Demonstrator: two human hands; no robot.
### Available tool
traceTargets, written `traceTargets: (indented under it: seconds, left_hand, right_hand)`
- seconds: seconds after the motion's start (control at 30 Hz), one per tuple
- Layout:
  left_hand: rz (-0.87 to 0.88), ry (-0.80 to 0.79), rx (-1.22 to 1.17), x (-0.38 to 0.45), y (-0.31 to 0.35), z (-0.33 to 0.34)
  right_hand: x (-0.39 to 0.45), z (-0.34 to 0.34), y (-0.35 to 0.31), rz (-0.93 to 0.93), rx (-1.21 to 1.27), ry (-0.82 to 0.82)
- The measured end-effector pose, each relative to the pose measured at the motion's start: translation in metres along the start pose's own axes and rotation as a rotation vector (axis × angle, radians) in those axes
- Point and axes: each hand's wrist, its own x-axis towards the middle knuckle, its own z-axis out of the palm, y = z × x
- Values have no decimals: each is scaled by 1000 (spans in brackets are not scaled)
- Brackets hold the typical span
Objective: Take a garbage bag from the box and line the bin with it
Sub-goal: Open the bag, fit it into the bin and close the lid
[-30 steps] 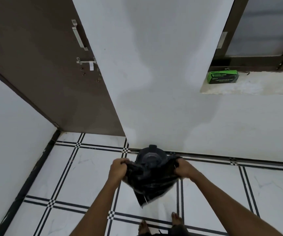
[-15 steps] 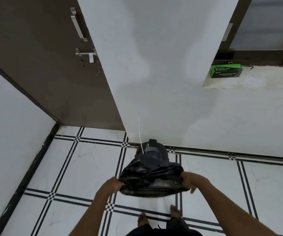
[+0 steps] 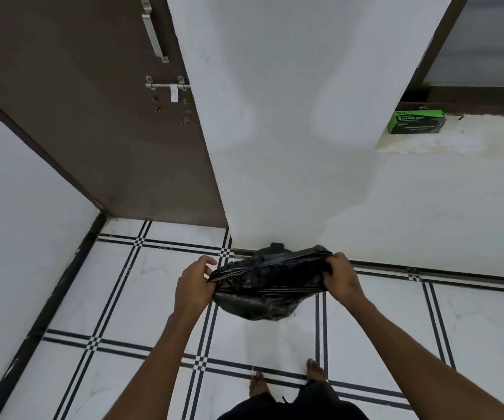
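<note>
A black garbage bag (image 3: 262, 289) is stretched wide between my two hands, above the floor near the wall. My left hand (image 3: 194, 286) grips its left edge and my right hand (image 3: 340, 278) grips its right edge. The dark bin (image 3: 276, 247) stands on the floor against the wall, almost wholly hidden behind the bag; only its top back part shows. The green garbage bag box (image 3: 417, 121) sits on the window ledge at the upper right.
A brown door (image 3: 93, 116) with a handle and latch stands at the left. White walls close the corner. The white tiled floor (image 3: 275, 338) has black lines. My bare feet (image 3: 287, 380) are at the bottom.
The bag has gone from hanging loosely to being pulled wide, and my hands have moved it up over the bin, which now hides behind it.
</note>
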Motion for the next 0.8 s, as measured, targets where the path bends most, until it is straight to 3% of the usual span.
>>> traceTargets:
  seconds: [0.27, 0.5, 0.8]
  left_hand:
    - [105, 10, 20, 2, -17, -1]
    - [-54, -10, -127, 18, -20, 8]
    - [7, -32, -20, 42, -45, -8]
  right_hand:
    - [-23, 21, -6, 36, 4, -20]
    - [-25, 30, -9, 77, -35, -25]
    - [-1, 34, -25, 87, -84, -14]
